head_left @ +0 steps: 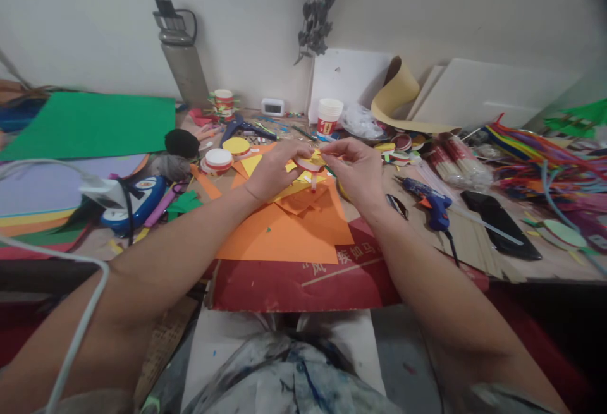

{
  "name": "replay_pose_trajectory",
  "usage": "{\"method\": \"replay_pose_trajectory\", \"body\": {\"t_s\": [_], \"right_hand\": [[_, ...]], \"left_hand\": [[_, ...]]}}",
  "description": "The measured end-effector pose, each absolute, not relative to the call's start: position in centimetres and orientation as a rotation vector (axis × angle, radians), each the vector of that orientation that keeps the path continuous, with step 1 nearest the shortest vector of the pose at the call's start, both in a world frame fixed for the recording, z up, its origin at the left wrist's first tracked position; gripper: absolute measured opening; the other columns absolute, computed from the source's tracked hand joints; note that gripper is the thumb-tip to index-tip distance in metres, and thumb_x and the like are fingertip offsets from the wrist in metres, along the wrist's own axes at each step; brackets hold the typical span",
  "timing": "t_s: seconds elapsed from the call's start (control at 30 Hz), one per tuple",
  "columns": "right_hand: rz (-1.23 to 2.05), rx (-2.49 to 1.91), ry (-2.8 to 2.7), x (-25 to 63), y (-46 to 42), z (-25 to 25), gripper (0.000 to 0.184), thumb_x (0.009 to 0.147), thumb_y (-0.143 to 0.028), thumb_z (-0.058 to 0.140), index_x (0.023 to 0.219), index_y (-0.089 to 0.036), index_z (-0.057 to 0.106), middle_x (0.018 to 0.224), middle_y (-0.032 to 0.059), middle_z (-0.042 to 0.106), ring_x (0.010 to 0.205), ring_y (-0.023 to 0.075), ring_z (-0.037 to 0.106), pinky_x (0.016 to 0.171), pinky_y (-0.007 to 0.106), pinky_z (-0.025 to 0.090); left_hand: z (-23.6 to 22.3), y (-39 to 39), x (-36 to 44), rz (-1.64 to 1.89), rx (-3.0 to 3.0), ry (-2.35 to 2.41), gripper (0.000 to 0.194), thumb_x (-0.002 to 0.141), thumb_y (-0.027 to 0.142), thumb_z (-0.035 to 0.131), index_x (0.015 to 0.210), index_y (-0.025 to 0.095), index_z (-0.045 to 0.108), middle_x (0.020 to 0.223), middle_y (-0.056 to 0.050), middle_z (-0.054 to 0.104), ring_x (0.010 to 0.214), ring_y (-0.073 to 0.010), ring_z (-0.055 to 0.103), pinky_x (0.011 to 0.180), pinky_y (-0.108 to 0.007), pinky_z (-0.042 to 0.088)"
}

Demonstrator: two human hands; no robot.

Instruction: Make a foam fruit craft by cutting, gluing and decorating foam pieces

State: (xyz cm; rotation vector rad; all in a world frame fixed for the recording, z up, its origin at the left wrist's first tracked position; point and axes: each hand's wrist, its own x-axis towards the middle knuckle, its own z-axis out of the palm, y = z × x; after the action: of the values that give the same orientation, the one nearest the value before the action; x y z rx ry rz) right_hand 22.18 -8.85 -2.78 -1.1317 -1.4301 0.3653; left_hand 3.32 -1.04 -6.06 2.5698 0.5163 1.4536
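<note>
Over the middle of the table, my left hand (276, 170) is closed on the rim of a small round craft piece (310, 164). The piece has a white edge and yellow on top, and a short pale stick with a red tip shows below it. My right hand (356, 167) is closed in a pinch at the right side of the piece; what lies between its fingertips is too small to make out. Beneath both hands lie orange paper sheets (279, 240) with yellow paper (251, 164) on top, on a red printed board (265, 287).
At the left are a green sheet (95, 123), a blue power strip (137, 202) and a white cable (102, 287). Lidded round pieces (218, 160) stand near my left hand. Rightward lie a blue glue gun (434, 202) and a black phone (500, 224). Paper cups (329, 117) and a bottle (184, 66) stand behind.
</note>
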Motion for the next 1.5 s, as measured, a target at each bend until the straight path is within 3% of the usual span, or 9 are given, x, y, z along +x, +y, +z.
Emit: {"method": "replay_pose_trajectory", "body": {"t_s": [0.7, 1.0, 1.13, 1.27, 1.5], "right_hand": [[0.25, -1.158, -1.527, 21.9, -9.4, -3.1, 0.009, 0.083, -0.018, 0.073, 0.086, -0.023, 0.08, 0.089, 0.0015, 0.081, 0.084, 0.0195, 0.072, 0.086, 0.037, 0.055], [0.182, -1.176, -1.599, 21.8, -9.7, -2.9, 0.011, 0.084, -0.019, 0.07, 0.087, -0.026, 0.078, 0.091, 0.0013, 0.08, 0.089, 0.0211, 0.07, 0.091, 0.041, 0.054], [0.181, -1.198, -1.591, 21.9, -9.8, -2.8, 0.014, 0.083, -0.024, 0.074, 0.096, -0.027, 0.078, 0.101, 0.0026, 0.08, 0.093, 0.0225, 0.068, 0.095, 0.044, 0.054], [0.229, -1.184, -1.507, 22.5, -9.5, -2.3, 0.023, 0.084, -0.037, 0.076, 0.105, -0.027, 0.077, 0.114, 0.0046, 0.078, 0.103, 0.023, 0.068, 0.094, 0.042, 0.055], [0.517, -1.136, -1.329, 25.3, -7.8, -1.8, 0.053, 0.098, -0.071, 0.052, 0.105, -0.024, 0.077, 0.105, 0.0084, 0.08, 0.1, 0.023, 0.073, 0.092, 0.042, 0.057]], "left_hand": [[-5.9, -1.3, 3.2, 1.415, 2.591, 0.552, 0.028, 0.087, 0.007, 0.066, 0.112, 0.02, 0.069, 0.118, -0.008, 0.078, 0.115, -0.0209, 0.071, 0.103, -0.038, 0.053], [-5.9, -1.3, 3.4, 1.439, 2.487, 0.592, 0.021, 0.087, 0.013, 0.07, 0.108, 0.02, 0.071, 0.113, -0.007, 0.078, 0.107, -0.0185, 0.072, 0.096, -0.032, 0.056], [-5.5, -1.7, 3.7, 1.348, 2.327, 0.679, 0.017, 0.087, 0.024, 0.075, 0.103, 0.02, 0.072, 0.106, -0.006, 0.078, 0.097, -0.0175, 0.071, 0.086, -0.028, 0.058], [-5.2, -1.8, 4.1, 1.266, 2.012, 0.652, 0.026, 0.079, 0.026, 0.082, 0.101, 0.017, 0.071, 0.1, -0.006, 0.077, 0.091, -0.0168, 0.071, 0.076, -0.026, 0.059], [-4.9, -1.9, 4.1, 0.957, 1.549, 0.56, 0.051, 0.071, 0.026, 0.087, 0.116, 0.015, 0.066, 0.107, -0.009, 0.079, 0.088, -0.0193, 0.076, 0.064, -0.025, 0.061]]}}
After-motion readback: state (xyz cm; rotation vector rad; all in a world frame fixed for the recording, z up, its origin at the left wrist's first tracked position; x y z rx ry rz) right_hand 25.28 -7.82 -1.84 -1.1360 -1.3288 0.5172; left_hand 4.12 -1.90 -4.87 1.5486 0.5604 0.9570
